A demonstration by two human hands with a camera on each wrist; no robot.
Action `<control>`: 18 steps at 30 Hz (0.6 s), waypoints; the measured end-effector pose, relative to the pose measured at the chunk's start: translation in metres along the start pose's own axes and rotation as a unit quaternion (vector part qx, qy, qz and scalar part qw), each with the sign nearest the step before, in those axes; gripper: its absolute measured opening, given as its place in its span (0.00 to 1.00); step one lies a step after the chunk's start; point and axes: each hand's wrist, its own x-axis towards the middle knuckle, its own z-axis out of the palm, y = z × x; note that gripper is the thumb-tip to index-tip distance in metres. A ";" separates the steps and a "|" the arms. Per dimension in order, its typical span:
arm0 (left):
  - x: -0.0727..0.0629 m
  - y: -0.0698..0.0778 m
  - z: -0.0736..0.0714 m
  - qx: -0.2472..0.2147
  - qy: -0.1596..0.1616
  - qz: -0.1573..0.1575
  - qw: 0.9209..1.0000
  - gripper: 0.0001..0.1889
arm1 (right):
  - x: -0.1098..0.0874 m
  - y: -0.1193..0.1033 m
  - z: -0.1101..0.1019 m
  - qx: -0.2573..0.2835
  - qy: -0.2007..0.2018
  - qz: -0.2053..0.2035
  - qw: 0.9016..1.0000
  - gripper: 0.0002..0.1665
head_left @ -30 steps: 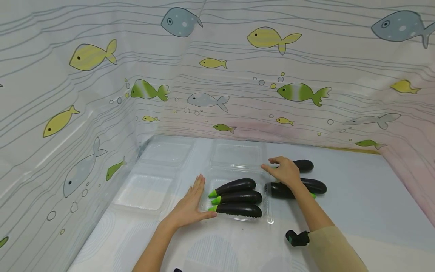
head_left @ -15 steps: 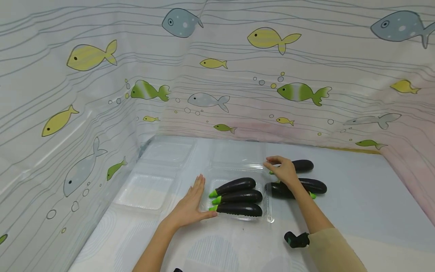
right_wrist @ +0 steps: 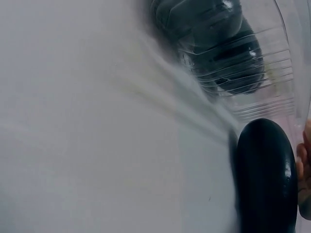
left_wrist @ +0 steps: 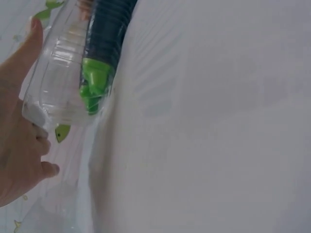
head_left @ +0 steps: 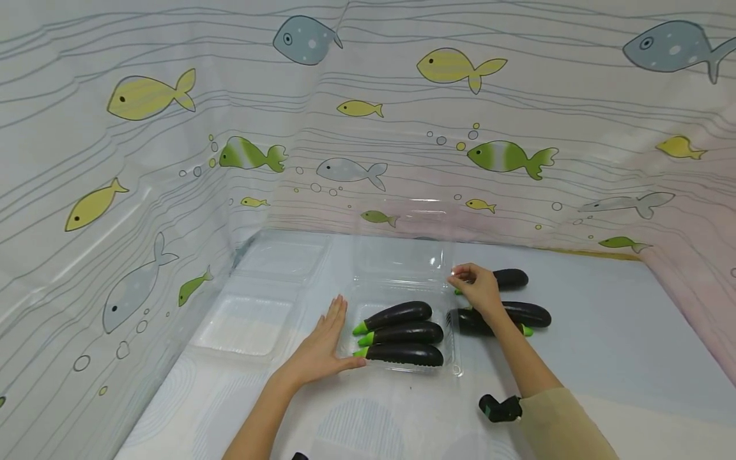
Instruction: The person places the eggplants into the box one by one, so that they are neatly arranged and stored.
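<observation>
In the head view, three black eggplants (head_left: 402,333) with green stems lie side by side in the base of a clear plastic clamshell box (head_left: 456,351). Its lid (head_left: 402,255) stands tilted up at the back. My right hand (head_left: 482,292) pinches the lid's right edge near the hinge. Along the base's left side my left hand (head_left: 315,359) rests with straight fingers, the thumb at the front corner. The left wrist view has a green stem (left_wrist: 96,80) behind the clear wall. An eggplant (right_wrist: 266,179) lies outside the box, close to my right fingers (right_wrist: 307,162).
Loose eggplants lie right of the box: one at the back (head_left: 510,280), and others (head_left: 529,314) partly under my right forearm. Another clear clamshell box (head_left: 244,324) lies open at the left. A fish-print sheet (head_left: 402,140) walls the back and left. My right wrist bears a black device (head_left: 499,409).
The lid was lying back flat on the table; its far edge has risen, with my right hand closing its fingers on the lid's edge. My left hand has stayed in place.
</observation>
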 end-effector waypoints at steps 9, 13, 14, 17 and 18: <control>0.008 -0.003 -0.009 -0.051 0.010 -0.013 0.999 0.59 | -0.003 0.002 0.003 0.021 0.035 -0.026 0.999 0.09; 0.015 -0.003 -0.014 -0.058 0.040 -0.019 0.997 0.56 | -0.003 0.003 0.003 0.033 0.044 -0.025 0.998 0.07; 0.017 -0.003 -0.015 -0.055 0.047 -0.019 0.997 0.56 | -0.004 0.003 0.003 0.037 0.046 -0.026 0.998 0.07; 0.023 -0.003 -0.019 -0.052 0.067 -0.016 0.996 0.54 | -0.005 0.003 0.003 0.044 0.049 -0.029 0.997 0.06; 0.025 -0.003 -0.020 -0.051 0.075 -0.013 0.996 0.53 | -0.005 0.003 0.003 0.044 0.050 -0.030 0.997 0.06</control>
